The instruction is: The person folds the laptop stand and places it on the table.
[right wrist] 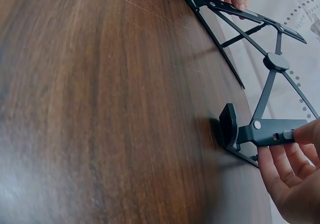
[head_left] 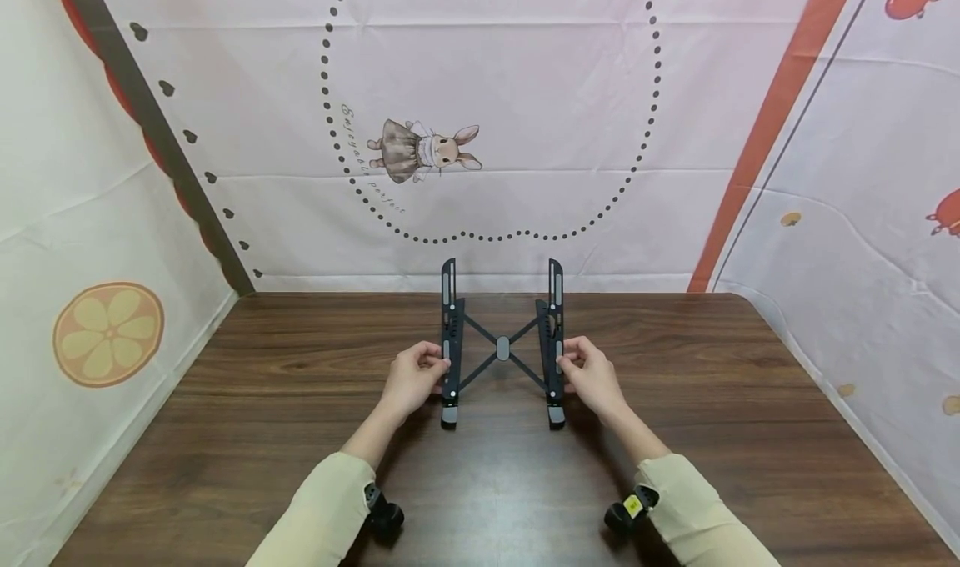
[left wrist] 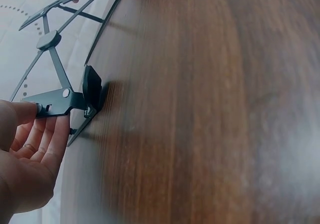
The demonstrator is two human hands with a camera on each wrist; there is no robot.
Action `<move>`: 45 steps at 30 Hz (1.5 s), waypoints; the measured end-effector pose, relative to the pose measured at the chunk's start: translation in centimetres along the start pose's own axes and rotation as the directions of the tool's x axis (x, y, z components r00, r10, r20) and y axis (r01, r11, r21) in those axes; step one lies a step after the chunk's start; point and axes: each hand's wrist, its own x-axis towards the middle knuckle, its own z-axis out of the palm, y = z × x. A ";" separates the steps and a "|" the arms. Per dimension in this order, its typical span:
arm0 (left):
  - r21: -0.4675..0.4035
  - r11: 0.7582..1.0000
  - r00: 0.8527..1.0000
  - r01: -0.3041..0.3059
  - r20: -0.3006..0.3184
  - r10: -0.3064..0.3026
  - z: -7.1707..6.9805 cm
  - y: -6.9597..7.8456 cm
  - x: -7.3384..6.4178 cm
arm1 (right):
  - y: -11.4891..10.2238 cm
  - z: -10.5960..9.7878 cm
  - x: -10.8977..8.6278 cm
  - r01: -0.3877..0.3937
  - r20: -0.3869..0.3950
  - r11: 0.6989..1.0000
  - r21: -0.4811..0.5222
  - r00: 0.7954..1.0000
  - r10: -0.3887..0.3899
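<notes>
Gripping dark folding stand (head_left: 503, 348) w/ both hands, just below ctr of head view, on far half of table (head_left: 506, 484). Pinching L rail (head_left: 450, 333) w/ L hand (head_left: 412, 377) & R rail (head_left: 556, 329) w/ R hand (head_left: 594, 375), w/ thumb on top & fingers underneath, per lower left of L wrist view and lower right of R wrist view. Spread wide already, w/ crossed arms joined at hub (left wrist: 48, 40) btwn rails, and w/ front lips (head_left: 449, 417) turned up at near ends. Raised at an angle above base bars (right wrist: 231, 67), seemingly resting on tabletop. Prob. late in set-up: steadying or tweaking rail height, can't tell which from stills. Next, calls for equal hold L & R, so as to keep rails parallel and at same slope; don't twist or squeeze one side more. Then prob. worth checking seat of rear supports before letting go. Can't see from here whether locked in slots. If seated unevenly, could rock or drop on one side.
</notes>
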 end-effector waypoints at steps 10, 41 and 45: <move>0.005 1.000 1.000 -0.008 -0.004 0.008 -0.7 -0.3 -0.1 | 0.0 0.7 0.0 0.013 0.004 1.000 0.014 1.000 -0.013; 0.004 1.000 0.999 -0.024 -0.046 0.024 -0.5 -0.2 -0.3 | 0.1 1.2 0.0 -0.002 -0.069 0.996 0.089 0.998 0.008; -0.001 1.000 0.999 -0.026 -0.043 0.026 -0.5 -0.1 -0.3 | 0.1 1.3 0.0 0.013 -0.080 0.996 0.090 0.997 -0.006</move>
